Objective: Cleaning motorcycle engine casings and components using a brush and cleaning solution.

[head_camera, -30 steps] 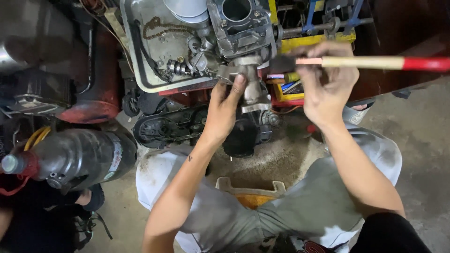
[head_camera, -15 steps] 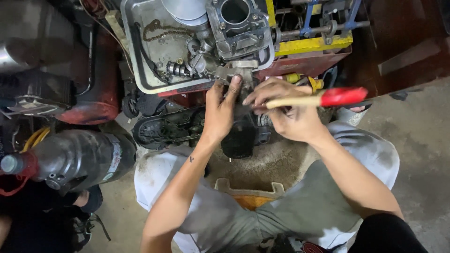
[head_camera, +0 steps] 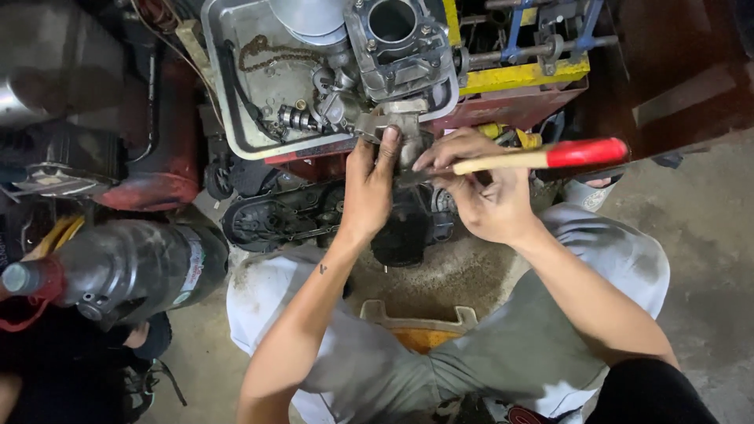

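My left hand [head_camera: 369,188] grips a grey metal engine part [head_camera: 402,126] that sits just below the edge of a metal tray, fingers wrapped over its left side. My right hand [head_camera: 487,192] is closed around a hammer with a pale wooden handle and a red grip end [head_camera: 585,153]. The handle lies almost level and points right, and the hammer's head is hidden beside the engine part. Both hands work close together above a dark engine casing [head_camera: 283,216] on the floor.
A metal tray [head_camera: 236,118] holds a cylinder block [head_camera: 397,39], a chain and small springs. A yellow and red tool rack [head_camera: 522,74] stands behind. A large dark plastic bottle [head_camera: 126,267] lies at left. An orange stool edge [head_camera: 420,322] shows between my knees.
My right hand has brought the hammer down from a raised position to the engine part and turned it nearly level. My left hand has stayed on the part.
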